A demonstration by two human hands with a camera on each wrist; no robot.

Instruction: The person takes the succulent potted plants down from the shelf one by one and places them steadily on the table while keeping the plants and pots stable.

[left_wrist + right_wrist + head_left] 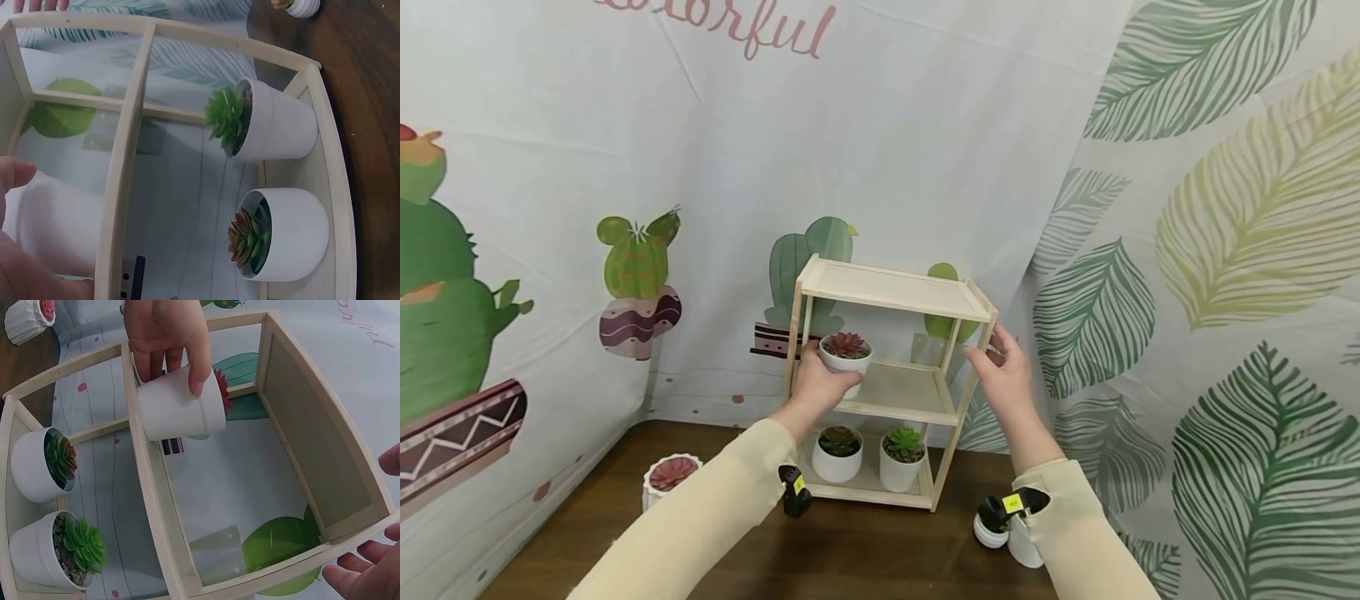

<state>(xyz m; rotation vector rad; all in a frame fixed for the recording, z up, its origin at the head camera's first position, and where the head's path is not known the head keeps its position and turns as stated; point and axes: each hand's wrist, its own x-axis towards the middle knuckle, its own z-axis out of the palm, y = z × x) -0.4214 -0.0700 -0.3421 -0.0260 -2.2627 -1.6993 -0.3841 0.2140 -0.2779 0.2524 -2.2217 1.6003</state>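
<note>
My left hand (822,379) grips a white pot (178,403) with a dark red succulent (847,343), thumb in front and fingers around the side. The pot is at the left of the middle shelf (902,387) of a pale wooden three-tier rack (895,287); whether its base bears fully on the board I cannot tell. My right hand (1006,375) is at the rack's right side post, thumb and fingers spread about it, holding no pot. On the bottom shelf stand a white pot with a reddish-green succulent (838,454) and another with a bright green one (903,458).
A ribbed white pot with a pink-red succulent (670,475) stands on the dark wooden table (865,554) at the left, partly behind my left sleeve. Two small white pots (991,531) sit under my right wrist. A printed cloth (925,125) hangs behind the rack.
</note>
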